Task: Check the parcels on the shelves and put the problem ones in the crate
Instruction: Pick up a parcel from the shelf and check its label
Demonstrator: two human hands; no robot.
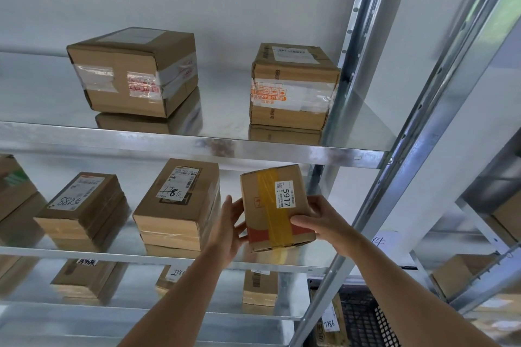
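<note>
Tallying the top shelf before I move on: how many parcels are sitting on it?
2. A taped box sits left of centre, and another box stands at the right end by the shelf post. The shelf's far left runs out of view, so more may be hidden.

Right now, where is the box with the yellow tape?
The box with yellow tape is held between the left hand and right hand, at the middle shelf's right end, beside the box marked 786.

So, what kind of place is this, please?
Probably a parcel depot or storeroom: metal shelving holds taped cardboard boxes with labels, and both hands hold the parcel numbered 5917.
</note>
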